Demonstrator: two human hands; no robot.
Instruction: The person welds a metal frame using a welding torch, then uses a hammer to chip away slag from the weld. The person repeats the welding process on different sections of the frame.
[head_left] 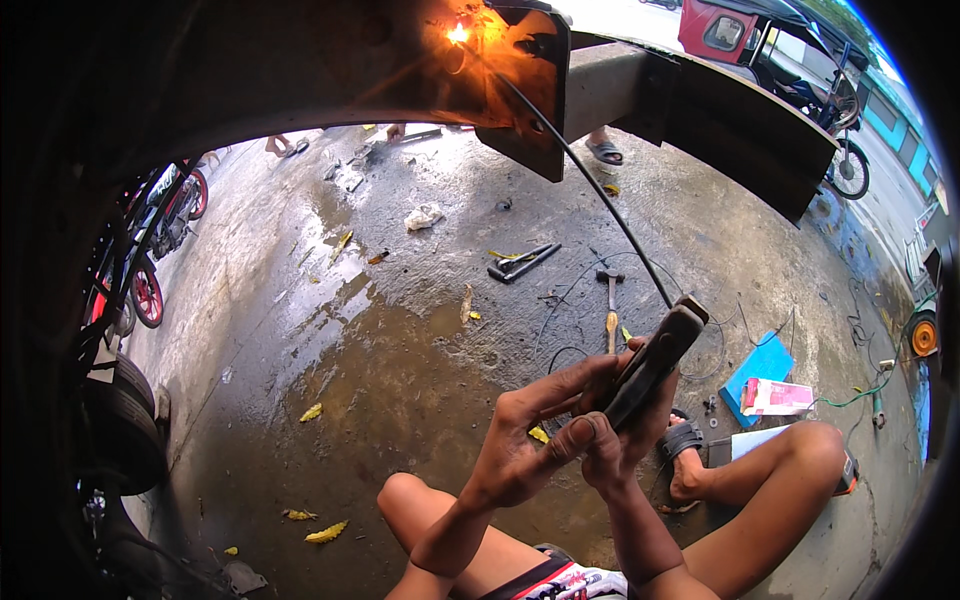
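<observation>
Both my hands are closed round a dark electrode holder (655, 365) in front of my body. My left hand (535, 425) grips it from the left, its thumb lying across the lower end. My right hand (628, 440) wraps the handle from below and behind, some fingers hidden. From the holder's jaws a long thin welding rod (597, 187) slants up and left. At its far end a bright orange arc (458, 36) glows against a rusty steel beam (340, 70) overhead, beside a corner plate (525, 150).
On the wet concrete lie a hammer (612, 300), a dark metal tool (525, 262), a blue flat box (760, 375), a pink-and-white carton (778, 397) and loose cables. Another person's sandalled foot (605, 150) stands beyond the beam. Motorcycles (160, 215) are at left, a tricycle (790, 55) far right.
</observation>
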